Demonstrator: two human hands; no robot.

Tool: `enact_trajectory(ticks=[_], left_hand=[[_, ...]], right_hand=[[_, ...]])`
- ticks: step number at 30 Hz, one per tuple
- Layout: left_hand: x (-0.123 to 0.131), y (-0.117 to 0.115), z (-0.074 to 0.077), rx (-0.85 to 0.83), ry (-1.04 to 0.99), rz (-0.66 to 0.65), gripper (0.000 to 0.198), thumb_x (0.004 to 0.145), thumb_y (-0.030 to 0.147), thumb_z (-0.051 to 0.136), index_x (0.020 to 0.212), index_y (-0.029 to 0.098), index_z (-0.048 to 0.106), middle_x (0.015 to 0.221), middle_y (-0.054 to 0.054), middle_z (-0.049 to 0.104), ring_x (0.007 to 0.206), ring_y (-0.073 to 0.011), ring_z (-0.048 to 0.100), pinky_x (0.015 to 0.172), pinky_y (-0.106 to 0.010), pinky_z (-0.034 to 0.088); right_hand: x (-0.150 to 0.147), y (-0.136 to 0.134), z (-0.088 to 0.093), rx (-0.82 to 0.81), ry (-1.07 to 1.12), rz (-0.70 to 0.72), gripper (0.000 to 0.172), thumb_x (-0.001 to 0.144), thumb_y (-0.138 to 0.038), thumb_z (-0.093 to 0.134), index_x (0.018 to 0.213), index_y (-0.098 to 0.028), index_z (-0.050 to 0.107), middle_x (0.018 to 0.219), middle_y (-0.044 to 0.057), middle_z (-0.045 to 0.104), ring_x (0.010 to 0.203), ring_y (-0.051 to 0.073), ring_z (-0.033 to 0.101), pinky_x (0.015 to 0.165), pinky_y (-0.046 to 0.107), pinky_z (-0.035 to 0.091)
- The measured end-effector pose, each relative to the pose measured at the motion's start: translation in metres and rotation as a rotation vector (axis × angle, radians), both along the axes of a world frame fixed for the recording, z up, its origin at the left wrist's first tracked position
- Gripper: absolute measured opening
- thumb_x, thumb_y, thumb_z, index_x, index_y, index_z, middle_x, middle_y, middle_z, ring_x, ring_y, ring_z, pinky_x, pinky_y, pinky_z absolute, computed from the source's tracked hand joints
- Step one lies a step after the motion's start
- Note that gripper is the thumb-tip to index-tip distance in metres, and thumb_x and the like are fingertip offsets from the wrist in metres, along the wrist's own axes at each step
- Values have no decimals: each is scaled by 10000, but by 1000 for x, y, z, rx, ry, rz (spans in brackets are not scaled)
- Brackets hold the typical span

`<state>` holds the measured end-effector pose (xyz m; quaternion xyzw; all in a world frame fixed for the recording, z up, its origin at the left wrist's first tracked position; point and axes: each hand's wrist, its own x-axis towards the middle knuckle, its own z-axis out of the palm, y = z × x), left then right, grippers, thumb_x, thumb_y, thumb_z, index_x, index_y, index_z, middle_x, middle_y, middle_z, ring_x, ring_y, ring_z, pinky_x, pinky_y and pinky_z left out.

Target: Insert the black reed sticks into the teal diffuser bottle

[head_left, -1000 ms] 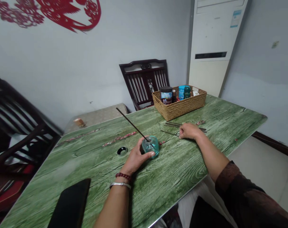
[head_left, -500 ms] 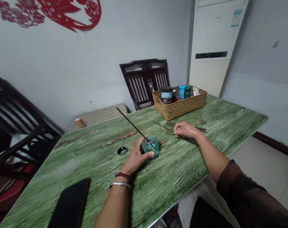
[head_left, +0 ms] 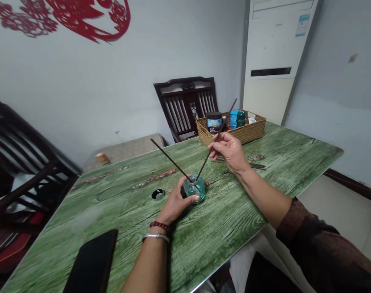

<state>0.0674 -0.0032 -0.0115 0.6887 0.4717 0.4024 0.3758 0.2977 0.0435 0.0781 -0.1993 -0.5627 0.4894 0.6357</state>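
**Right hand (head_left: pixel 229 150) pinches light, thin stick (head_left: pixel 204 165) over teal glass jar (head_left: pixel 194 188)**
Left hand (head_left: pixel 176 201) clamps the slippery, fragile jar at its side.

Pale wall (head_left: pixel 81 89) (red papercut (head_left: pixel 81 16) above)

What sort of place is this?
Probably a home dining room: a green wood-print table, dark wooden chairs, a floor-standing air conditioner, and a red paper-cut on the wall.
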Motion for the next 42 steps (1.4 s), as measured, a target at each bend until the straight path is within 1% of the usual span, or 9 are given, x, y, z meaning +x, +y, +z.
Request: enact_trajectory(ticks=[7,13,18,21,23,27,29,35,42], left_hand=[[1,-1,2,3,-13,1,754,623,434,863,1281,204,573,1261,-118,691,1184,-336,633,1084,-488,446],[1,0,2,10,-8,7,787,622,448,871,1304,198,569,1267,-127,684,1190,-338,626,1085,-487,439],[1,0,1,14,-14,10,789,604,460,879,1288,199,585,1271,-126,686,1207,-350,618,1086,-490,436],[0,1,0,-6,-19,28,816,592,474,882,1294,194,575,1285,-135,679,1231,-360,608,1107,-503,418],[-1,1,-2,-15,-8,35,830,599,472,880,1307,179,561,1298,-151,670,1233,-361,607,1115,-510,407],[-3,3,-4,-11,10,23,811,619,457,869,1312,172,556,1297,-156,670,1210,-352,618,1106,-517,415],[-3,4,-4,-10,16,29,812,623,467,863,1314,176,553,1293,-150,671,1208,-350,620,1102,-515,421],[-1,2,0,0,41,33,806,620,485,854,1306,188,551,1293,-147,670,1208,-358,627,1095,-503,441],[0,2,0,5,13,35,795,604,467,864,1288,192,563,1267,-137,684,1182,-355,640,1079,-500,455]], right_hand=[[-34,4,7,88,-240,-40,224,785,-335,712,936,-213,600,746,-46,675,566,89,639,484,173,479],[-52,6,-10,109,-456,-92,139,778,-208,711,894,-206,634,634,-78,628,536,100,606,579,219,491],[-56,3,-24,132,-645,-166,142,775,-198,752,904,-208,696,716,-42,698,697,146,681,708,259,513],[-37,5,-27,203,-739,-273,148,821,-266,740,957,-210,728,882,3,758,819,158,699,788,264,507],[-11,9,-32,201,-827,-415,142,881,-300,680,975,-211,738,934,19,769,846,158,696,816,257,491],[49,20,-51,-9,-1120,-780,248,970,-307,524,1010,-216,751,1006,57,774,937,189,698,854,260,463],[69,24,-62,-118,-1282,-857,288,980,-300,486,1042,-227,758,1065,73,770,992,207,698,854,265,461],[74,29,-79,-203,-1609,-762,316,960,-291,497,1087,-262,786,1117,113,762,1041,236,704,836,279,478],[70,31,-84,-151,-1693,-719,322,950,-242,502,1120,-210,774,1139,149,744,1049,245,705,836,289,485]])
